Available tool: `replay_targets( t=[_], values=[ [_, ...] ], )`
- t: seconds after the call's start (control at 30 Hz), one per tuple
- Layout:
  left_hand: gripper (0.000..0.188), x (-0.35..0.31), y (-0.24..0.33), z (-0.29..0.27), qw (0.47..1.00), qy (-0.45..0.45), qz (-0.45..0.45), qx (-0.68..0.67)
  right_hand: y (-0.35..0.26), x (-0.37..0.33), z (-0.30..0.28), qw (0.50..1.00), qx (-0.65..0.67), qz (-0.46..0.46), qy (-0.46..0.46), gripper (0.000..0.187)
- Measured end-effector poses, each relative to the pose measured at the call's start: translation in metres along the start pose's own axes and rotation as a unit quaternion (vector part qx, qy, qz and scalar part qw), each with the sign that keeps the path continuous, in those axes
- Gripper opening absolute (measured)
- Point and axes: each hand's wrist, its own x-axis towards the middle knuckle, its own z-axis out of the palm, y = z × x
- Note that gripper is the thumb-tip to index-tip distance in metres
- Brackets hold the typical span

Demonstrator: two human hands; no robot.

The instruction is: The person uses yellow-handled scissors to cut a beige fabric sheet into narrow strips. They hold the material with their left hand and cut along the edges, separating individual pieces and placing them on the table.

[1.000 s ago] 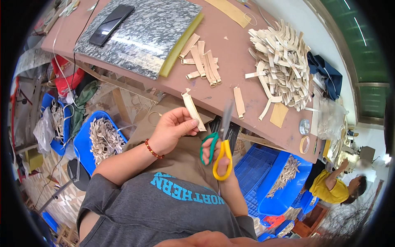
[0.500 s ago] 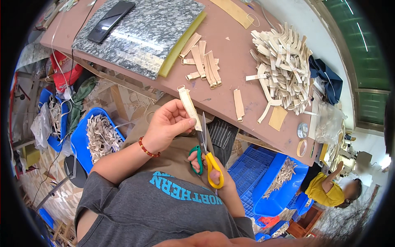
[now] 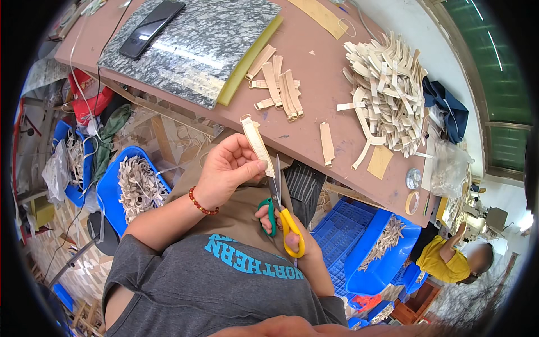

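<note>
A cream fabric strap (image 3: 256, 140) with a metal ring at its upper end is pinched between the thumb and fingers of my left hand (image 3: 231, 170). My right hand (image 3: 297, 238) has its fingers through the handles of a pair of scissors (image 3: 277, 191), one handle green and one yellow. The scissor blades point up and are parted, right at the strap's lower end. Whether they touch the fabric I cannot tell. On the table beyond lie several similar straps (image 3: 281, 90) in a loose group, and a single strap (image 3: 327, 144) lies nearer the edge.
A large pile of straps (image 3: 387, 95) covers the table's right side, by tape rolls (image 3: 412, 202). A stone slab (image 3: 185, 50) with a phone (image 3: 151, 29) lies at left. Blue bins (image 3: 106, 194) of straps stand on the floor. A person in yellow (image 3: 443, 259) sits far right.
</note>
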Motion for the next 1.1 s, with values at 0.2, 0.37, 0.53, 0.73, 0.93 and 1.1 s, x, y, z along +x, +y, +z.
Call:
replay_targets(
  t=[0.2, 0.37, 0.53, 0.73, 0.93, 1.1],
  values=[
    [0.022, 0.002, 0.005, -0.003, 1.0, -0.008, -0.009, -0.005, 0.006, 0.001, -0.002, 1.0, 0.008, -0.005, -0.006, 0.096],
    [0.022, 0.002, 0.009, -0.005, 0.999, -0.024, -0.022, -0.007, 0.005, 0.0, 0.002, 0.999, 0.045, 0.014, 0.01, 0.095],
    [0.024, 0.002, 0.011, -0.005, 0.999, -0.019, -0.029, -0.005, -0.001, 0.0, 0.002, 0.997, 0.058, 0.038, 0.02, 0.097],
    [0.024, 0.003, 0.013, -0.006, 0.999, -0.025, -0.037, -0.006, 0.002, -0.002, 0.001, 0.99, 0.111, 0.082, 0.039, 0.099],
    [0.022, 0.004, 0.011, -0.009, 0.999, -0.031, -0.043, -0.006, 0.0, -0.004, -0.002, 0.985, 0.12, 0.104, 0.066, 0.092],
    [0.024, 0.006, 0.009, -0.007, 0.999, -0.031, -0.02, -0.008, 0.009, -0.008, -0.006, 0.989, 0.096, 0.09, 0.071, 0.08]
  ],
)
